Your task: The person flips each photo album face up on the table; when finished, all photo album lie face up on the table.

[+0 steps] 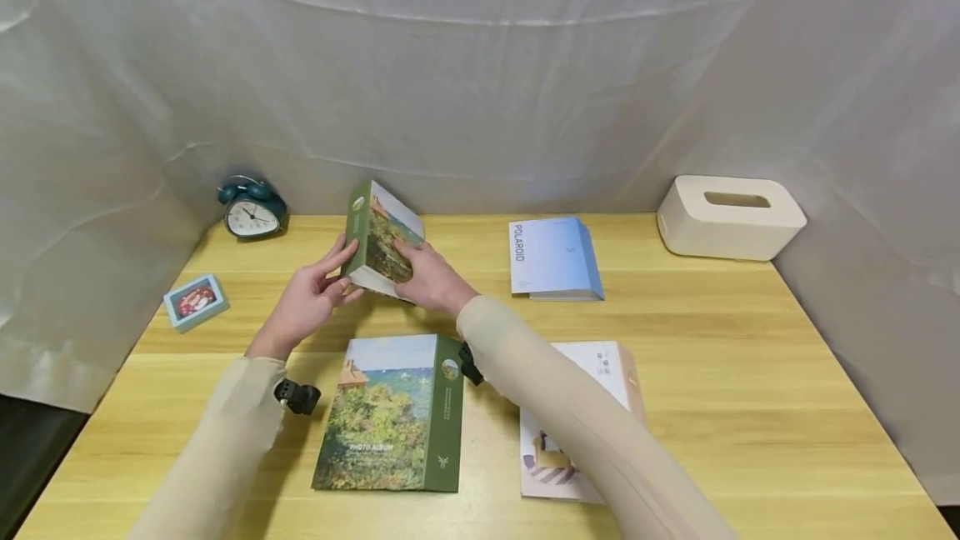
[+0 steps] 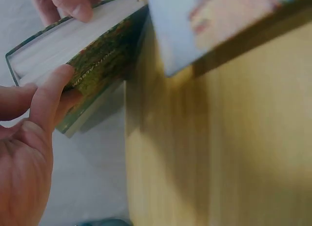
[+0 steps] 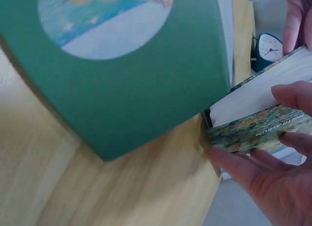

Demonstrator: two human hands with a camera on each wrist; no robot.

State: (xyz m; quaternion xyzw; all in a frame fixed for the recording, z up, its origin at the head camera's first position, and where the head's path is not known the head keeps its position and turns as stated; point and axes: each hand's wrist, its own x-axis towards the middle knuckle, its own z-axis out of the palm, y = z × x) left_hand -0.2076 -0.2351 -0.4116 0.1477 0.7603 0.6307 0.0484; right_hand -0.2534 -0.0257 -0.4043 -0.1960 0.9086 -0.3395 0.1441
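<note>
Toward the back left of the table, both hands hold a thick photo album [image 1: 384,232] with a green spine and a painted garden-and-sea cover, standing tilted. My left hand [image 1: 311,298] grips it at the spine side, thumb on the green. On the front cover lies the thumb of my right hand [image 1: 433,275], its fingers at the lower edge. White page edges show between the covers in the left wrist view, with the right hand's fingers [image 2: 73,4] across from the left hand [image 2: 27,153]. A matching photo album [image 1: 382,415] lies flat nearer the front.
A teal alarm clock [image 1: 253,211] and a small blue picture frame [image 1: 197,302] stand at the left. Right of the hands lies a blue POLAROID album [image 1: 555,257]. A pale illustrated book [image 1: 592,357] is partly under the right sleeve. A cream tissue box [image 1: 727,223] sits back right.
</note>
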